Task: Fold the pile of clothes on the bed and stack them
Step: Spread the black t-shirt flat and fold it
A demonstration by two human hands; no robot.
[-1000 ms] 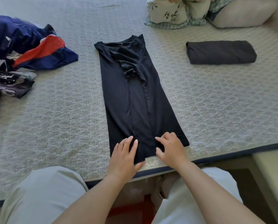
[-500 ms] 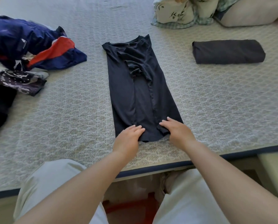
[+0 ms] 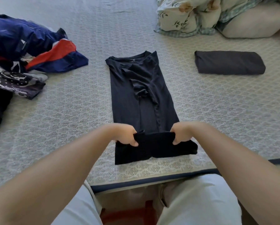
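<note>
One long black jersey shirt, folded lengthwise into a narrow strip, lies at the middle of the pale quilted bed cover; its neckline points away from the person; its near hem is lifted and doubled back over the strip. Two hands on it: left hand pinches the left corner of the raised hem, right hand pinches the right corner, fingers curled round the cloth. One folded dark grey rectangular garment lies right of the shirt, apart from it; one loose heap of blue, red and patterned clothes lies left of it, apart; bare cover on both sides. Beyond the shirt to the right: one bunched floral quilt. The bed's dark-piped edge runs just behind the shirt's near fold.
</note>
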